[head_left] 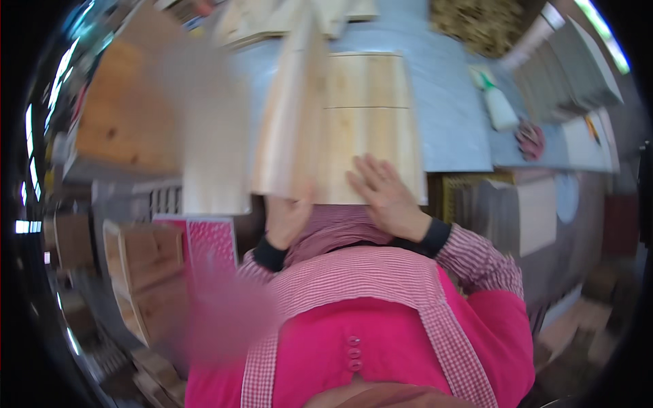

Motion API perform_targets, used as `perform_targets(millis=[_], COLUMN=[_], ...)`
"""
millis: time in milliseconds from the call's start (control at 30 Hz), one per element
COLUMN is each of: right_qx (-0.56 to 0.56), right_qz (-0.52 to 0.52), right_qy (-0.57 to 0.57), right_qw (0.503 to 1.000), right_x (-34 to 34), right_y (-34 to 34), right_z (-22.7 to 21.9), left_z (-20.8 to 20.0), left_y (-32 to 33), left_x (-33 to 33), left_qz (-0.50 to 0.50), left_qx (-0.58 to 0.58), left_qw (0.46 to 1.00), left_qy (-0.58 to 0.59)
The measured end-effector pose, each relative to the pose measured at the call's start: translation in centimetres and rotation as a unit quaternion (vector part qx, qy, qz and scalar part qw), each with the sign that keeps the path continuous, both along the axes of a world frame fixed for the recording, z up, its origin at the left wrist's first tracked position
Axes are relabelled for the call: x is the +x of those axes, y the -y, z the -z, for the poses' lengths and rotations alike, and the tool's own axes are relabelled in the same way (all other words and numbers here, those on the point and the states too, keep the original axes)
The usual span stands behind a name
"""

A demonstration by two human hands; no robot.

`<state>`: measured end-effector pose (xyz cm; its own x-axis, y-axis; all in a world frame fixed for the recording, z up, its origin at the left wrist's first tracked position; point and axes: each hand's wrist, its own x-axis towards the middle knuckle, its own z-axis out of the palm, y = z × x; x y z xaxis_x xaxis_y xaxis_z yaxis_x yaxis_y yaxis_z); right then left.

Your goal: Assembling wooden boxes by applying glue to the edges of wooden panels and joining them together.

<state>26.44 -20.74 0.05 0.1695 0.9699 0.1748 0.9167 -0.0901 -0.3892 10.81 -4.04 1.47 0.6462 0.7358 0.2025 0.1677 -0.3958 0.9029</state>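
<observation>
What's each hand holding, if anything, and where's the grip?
Left hand: seemingly the tilted, long pale wooden board, by its near end; grip partly hidden. Right hand: nothing, open on the flat pale wooden panel.

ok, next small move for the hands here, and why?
Probably ease the tilted board down with the left hand, the right hand steadying the flat board. The tilted board looks raised, with the left hand at its near end; the right hand lies open on the flat board's near part. The left grip is partly hidden.
</observation>
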Motion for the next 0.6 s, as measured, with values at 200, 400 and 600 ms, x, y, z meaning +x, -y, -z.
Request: perform_targets(millis=[200, 400, 600], right_qx=[0.145, 0.037, -0.075], right_qz=[-0.001, 0.497, 0.563], right_qy=[-0.1, 0.198, 0.074], right_qw=[0.984, 0.844, 0.82], right_x=[7.2, 22.4, 25.6], right_y=[2.6, 15.4, 18.6], right_z=[-0.9, -3.8, 0.4], left_z=[-3.0, 1.4, 0.6], left_y=[0.6, -2.3, -1.4], left_x=[0.2, -3.8, -2.4], left_qz=[-0.042, -0.024, -0.006], left_qx=[-0.035, -0.055, -0.097], left_qw=[0.994, 0.997, 0.995], left_qy=[-0.09, -0.053, -0.012])
